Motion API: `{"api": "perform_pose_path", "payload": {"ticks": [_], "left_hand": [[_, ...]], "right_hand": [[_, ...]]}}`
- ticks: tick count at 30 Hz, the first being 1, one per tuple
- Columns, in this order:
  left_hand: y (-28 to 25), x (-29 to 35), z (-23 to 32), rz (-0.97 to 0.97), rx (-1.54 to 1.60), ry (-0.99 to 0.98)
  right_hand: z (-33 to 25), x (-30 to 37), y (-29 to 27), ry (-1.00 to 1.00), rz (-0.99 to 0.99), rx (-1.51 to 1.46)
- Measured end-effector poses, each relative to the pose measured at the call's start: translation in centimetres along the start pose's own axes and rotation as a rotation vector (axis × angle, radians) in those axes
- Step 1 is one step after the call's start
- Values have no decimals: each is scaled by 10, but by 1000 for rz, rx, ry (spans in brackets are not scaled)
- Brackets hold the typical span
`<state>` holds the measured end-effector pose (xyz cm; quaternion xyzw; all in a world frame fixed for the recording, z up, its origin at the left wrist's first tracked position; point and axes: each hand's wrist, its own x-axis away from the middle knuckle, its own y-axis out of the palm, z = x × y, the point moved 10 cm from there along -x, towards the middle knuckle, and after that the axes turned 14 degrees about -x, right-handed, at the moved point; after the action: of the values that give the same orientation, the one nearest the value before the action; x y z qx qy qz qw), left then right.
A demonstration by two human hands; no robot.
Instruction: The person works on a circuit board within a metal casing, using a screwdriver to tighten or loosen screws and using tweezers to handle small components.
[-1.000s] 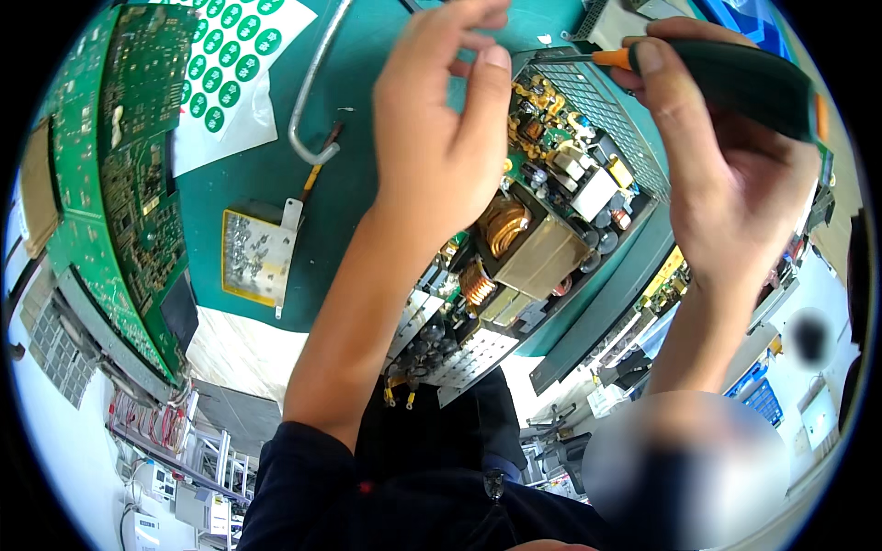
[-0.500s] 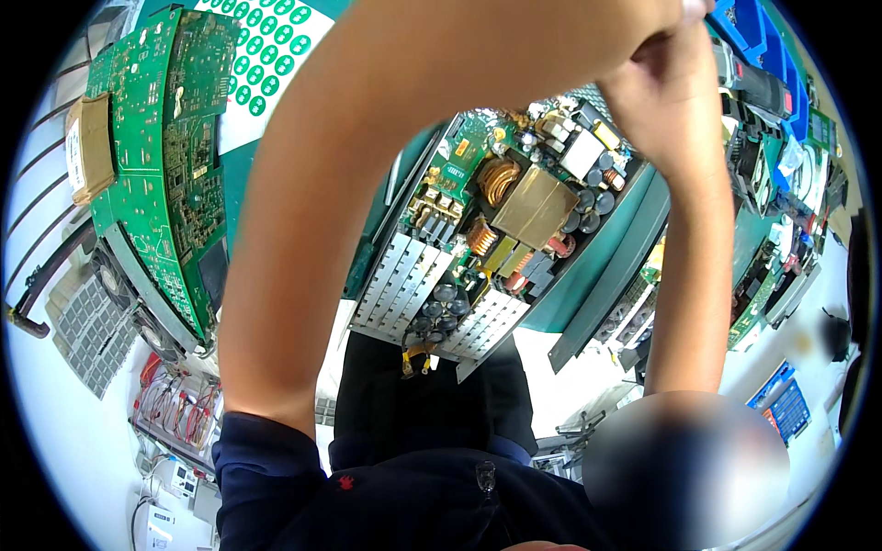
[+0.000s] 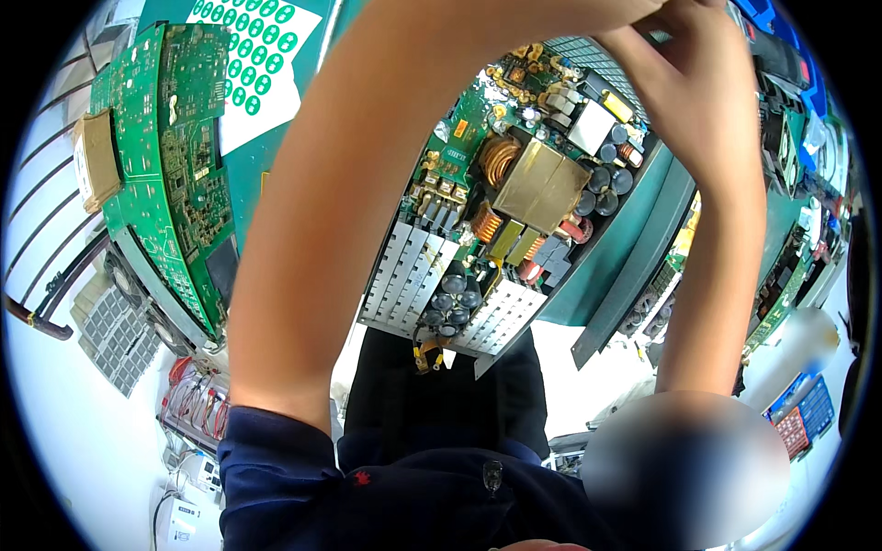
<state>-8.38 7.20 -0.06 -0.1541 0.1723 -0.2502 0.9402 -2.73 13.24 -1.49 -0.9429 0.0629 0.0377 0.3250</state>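
Note:
My left arm [image 3: 317, 211] reaches up and across to the upper right. My left hand [image 3: 634, 9] meets the right one at the top edge, its fingers cut off by the frame. My right hand [image 3: 703, 78] is raised beside it, thumb and fingers curled inward; whatever lies between them is hidden. Below both hands sits an open power supply unit [image 3: 542, 188] in a dark metal tray. Its board carries copper coils [image 3: 500, 161], black round capacitors [image 3: 602, 188] and slotted silver heat sinks [image 3: 409, 275]. Short cable ends [image 3: 427, 356] stick out at its near edge.
A large green circuit board [image 3: 170, 156] stands on the left, a cardboard piece [image 3: 96, 161] against it. A white sheet with green round stickers [image 3: 257, 69] lies on the green mat [image 3: 248, 179]. Another metal-edged unit [image 3: 634, 266] is right of the power supply. Blue bins [image 3: 813, 87] stand far right.
The view has shifted slightly, so the power supply appears a little farther right. Both hands have moved a bit higher and to the right, still close together.

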Motion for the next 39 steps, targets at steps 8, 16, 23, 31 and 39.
{"api": "perform_pose_path", "payload": {"ticks": [8,16,23,31,39], "left_hand": [[7,-9,-10,-96,427,239],[42,-8,1,-217,435,-50],[-9,-13,-37,-174,700,279],[-6,11,-26,32,401,140],[-3,13,-66,508,1026,-360]], "right_hand": [[73,12,-3,-85,47,31],[151,19,46,2,-203,368],[135,11,41,227,-204,274],[135,11,39,213,-193,273],[134,12,38,209,-152,239]]}}
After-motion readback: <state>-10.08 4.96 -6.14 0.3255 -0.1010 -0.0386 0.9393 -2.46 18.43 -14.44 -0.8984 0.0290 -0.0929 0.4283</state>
